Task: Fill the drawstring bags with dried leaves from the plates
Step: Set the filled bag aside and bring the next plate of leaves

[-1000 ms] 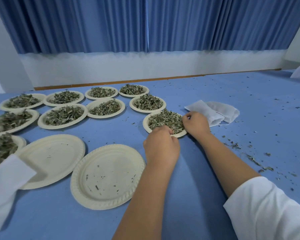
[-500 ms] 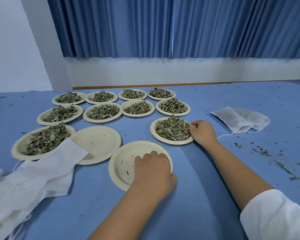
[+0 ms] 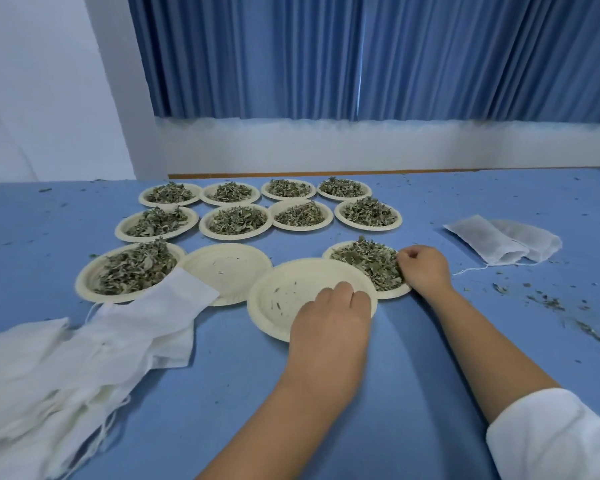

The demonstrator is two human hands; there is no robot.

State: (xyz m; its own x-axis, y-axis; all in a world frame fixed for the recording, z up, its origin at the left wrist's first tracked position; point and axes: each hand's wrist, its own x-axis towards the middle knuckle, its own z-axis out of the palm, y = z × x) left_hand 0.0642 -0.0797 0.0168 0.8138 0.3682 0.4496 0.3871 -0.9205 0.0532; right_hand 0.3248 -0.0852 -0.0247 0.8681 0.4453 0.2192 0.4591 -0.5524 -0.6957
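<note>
A paper plate heaped with dried leaves (image 3: pixel 368 263) lies right of centre on the blue table. My right hand (image 3: pixel 425 268) curls its fingers over that plate's right rim. An empty paper plate (image 3: pixel 291 292) sits just in front, its far right edge overlapping the leaf plate. My left hand (image 3: pixel 329 318) lies over the empty plate's near right rim with the fingers curled onto it. A pile of flat white drawstring bags (image 3: pixel 66 358) spreads over the near left. Two more white bags (image 3: pixel 499 242) lie at the right.
Several more plates of dried leaves (image 3: pixel 236 220) stand in rows behind, and one larger heap (image 3: pixel 129 268) is at the left. A second empty plate (image 3: pixel 227 271) lies between them, partly under a bag. Leaf crumbs (image 3: pixel 548 301) litter the table at the right.
My left hand left the leaf plate, came down on the empty plate and slid it up against the leaf plate. My right hand stayed on the leaf plate's rim. The view swung left.
</note>
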